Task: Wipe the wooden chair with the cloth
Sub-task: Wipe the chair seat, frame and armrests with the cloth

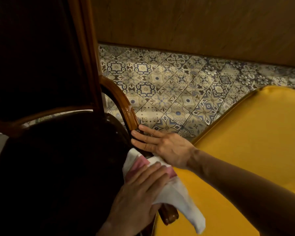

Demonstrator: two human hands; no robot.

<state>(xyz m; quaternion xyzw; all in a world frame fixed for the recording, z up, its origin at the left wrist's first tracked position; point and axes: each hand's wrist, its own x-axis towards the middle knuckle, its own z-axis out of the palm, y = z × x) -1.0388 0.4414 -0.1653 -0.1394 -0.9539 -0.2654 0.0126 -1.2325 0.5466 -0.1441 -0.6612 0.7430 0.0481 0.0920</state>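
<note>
The wooden chair (pixel 124 104) has a glossy brown frame, a curved armrest and dark upholstery on seat and back. A white cloth with pink patches (pixel 180 196) is draped over the front part of the armrest, its tail hanging toward the lower right. My left hand (pixel 138 193) lies on the cloth and presses it around the armrest. My right hand (pixel 162 147) rests flat on the armrest just above the cloth, fingers stretched out and pointing left; its thumb is hidden. The carved armrest end (pixel 170 217) sticks out below the cloth.
A surface covered in yellow fabric (pixel 249 150) stands tight against the chair's right side. Patterned blue and cream floor tiles (pixel 177 86) lie beyond, ending at a brown wooden wall panel (pixel 194 23). The tall chair back fills the left.
</note>
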